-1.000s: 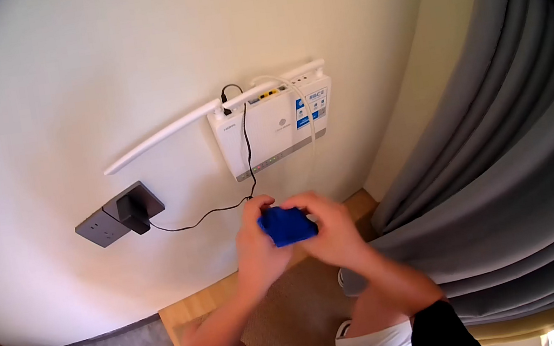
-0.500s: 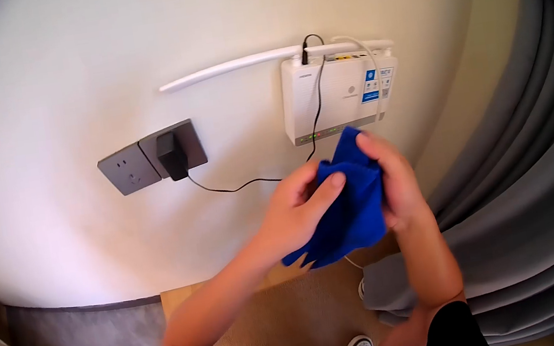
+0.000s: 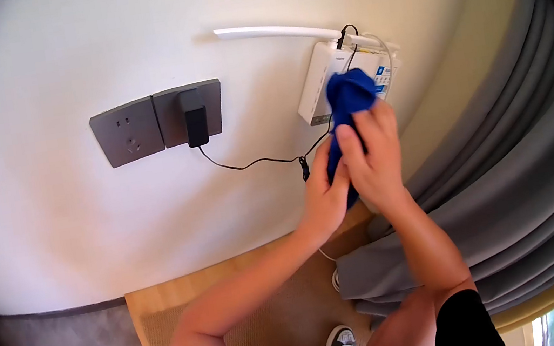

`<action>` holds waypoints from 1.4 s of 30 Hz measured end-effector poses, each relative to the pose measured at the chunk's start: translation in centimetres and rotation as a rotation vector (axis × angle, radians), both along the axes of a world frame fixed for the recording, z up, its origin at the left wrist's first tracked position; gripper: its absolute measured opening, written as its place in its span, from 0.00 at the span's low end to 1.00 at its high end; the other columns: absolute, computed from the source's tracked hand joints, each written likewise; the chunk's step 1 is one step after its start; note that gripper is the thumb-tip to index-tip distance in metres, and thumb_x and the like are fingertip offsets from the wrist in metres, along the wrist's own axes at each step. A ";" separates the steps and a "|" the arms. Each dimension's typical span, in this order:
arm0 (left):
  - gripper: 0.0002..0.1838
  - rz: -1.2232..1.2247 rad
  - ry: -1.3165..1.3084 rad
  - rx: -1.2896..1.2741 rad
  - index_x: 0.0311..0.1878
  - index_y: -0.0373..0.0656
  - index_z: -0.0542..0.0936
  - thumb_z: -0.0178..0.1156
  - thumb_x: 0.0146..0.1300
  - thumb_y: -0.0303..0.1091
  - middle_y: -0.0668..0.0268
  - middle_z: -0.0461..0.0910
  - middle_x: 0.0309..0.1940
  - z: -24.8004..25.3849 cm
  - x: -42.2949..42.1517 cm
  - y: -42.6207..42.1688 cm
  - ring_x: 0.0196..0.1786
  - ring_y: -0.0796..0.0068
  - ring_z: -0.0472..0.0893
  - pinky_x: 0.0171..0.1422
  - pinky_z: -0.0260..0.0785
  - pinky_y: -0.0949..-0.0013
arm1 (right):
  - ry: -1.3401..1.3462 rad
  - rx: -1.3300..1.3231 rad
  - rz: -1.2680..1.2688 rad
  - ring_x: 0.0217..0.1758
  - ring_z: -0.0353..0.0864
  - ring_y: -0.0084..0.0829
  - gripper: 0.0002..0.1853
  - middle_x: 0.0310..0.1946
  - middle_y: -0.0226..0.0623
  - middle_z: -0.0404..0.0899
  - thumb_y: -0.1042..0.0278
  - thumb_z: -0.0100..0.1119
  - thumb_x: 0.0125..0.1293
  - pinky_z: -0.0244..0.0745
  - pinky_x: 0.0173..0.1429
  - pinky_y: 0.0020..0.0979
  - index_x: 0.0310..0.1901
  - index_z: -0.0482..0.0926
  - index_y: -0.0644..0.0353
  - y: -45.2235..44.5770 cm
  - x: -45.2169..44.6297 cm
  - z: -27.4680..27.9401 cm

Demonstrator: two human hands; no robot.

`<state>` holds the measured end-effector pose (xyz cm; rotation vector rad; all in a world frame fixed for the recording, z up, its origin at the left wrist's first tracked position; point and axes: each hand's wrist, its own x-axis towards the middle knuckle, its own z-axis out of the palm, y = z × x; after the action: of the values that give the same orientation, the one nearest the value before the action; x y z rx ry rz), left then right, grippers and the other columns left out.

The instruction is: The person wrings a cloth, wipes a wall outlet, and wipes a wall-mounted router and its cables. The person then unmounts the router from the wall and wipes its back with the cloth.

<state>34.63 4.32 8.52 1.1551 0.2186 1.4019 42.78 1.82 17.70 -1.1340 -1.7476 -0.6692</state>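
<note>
A blue cloth (image 3: pixel 351 92) is bunched between my two hands, in front of the wall. My left hand (image 3: pixel 326 194) is closed on its lower part, fingers wrapped round it. Higher up, my right hand (image 3: pixel 373 152) grips the cloth from the right side, its thumb pointing upward. Just behind the cloth, a white router (image 3: pixel 321 82) hangs on the wall, partly hidden by it. Whether the cloth touches the router I cannot tell. A long white antenna (image 3: pixel 271 31) reaches left from the router's top.
Left on the wall are two grey socket plates (image 3: pixel 126 132), with a black power adapter (image 3: pixel 195 119) plugged into the right one. Its thin black cable (image 3: pixel 254 162) runs to the router. Grey curtains (image 3: pixel 479 201) hang at right. Below lies a brown mat (image 3: pixel 272 336).
The cloth has been gathered into a narrower bundle and raised in front of the router. My hands have come closer together. The camera view has shifted and turned.
</note>
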 end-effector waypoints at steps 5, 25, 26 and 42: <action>0.21 -0.230 -0.127 -0.091 0.69 0.35 0.70 0.51 0.78 0.33 0.65 0.77 0.59 1.1 -1.1 2.0 0.60 0.79 0.75 0.67 0.66 0.73 | -0.521 0.048 -0.335 0.66 0.72 0.43 0.18 0.59 0.44 0.79 0.67 0.62 0.65 0.66 0.67 0.42 0.55 0.81 0.64 2.4 -1.2 2.3; 0.24 -0.477 -0.321 -0.280 0.72 0.33 0.68 0.48 0.77 0.31 0.60 0.78 0.63 3.3 -3.0 3.6 0.65 0.75 0.75 0.71 0.65 0.69 | -0.678 0.031 -0.643 0.48 0.76 0.35 0.20 0.50 0.36 0.81 0.70 0.61 0.59 0.70 0.51 0.35 0.53 0.81 0.65 5.6 -3.9 5.6; 0.23 -0.486 -0.315 -0.294 0.71 0.32 0.68 0.47 0.75 0.29 0.57 0.77 0.63 3.4 -3.2 3.6 0.67 0.71 0.75 0.73 0.64 0.66 | -0.702 0.027 -0.665 0.48 0.75 0.34 0.21 0.50 0.36 0.81 0.69 0.61 0.58 0.69 0.51 0.34 0.54 0.81 0.65 5.4 -3.9 5.3; 0.24 -0.374 -0.276 -0.219 0.71 0.33 0.69 0.49 0.74 0.29 0.64 0.77 0.60 1.5 -3.2 2.7 0.61 0.79 0.75 0.69 0.63 0.73 | -0.595 0.034 -0.590 0.54 0.75 0.35 0.23 0.57 0.36 0.80 0.66 0.62 0.61 0.69 0.55 0.36 0.58 0.80 0.63 4.8 -3.0 5.1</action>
<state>31.44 7.01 10.06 0.7652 -0.0402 1.1551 39.78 6.66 22.81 -1.5496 -1.8577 -1.5117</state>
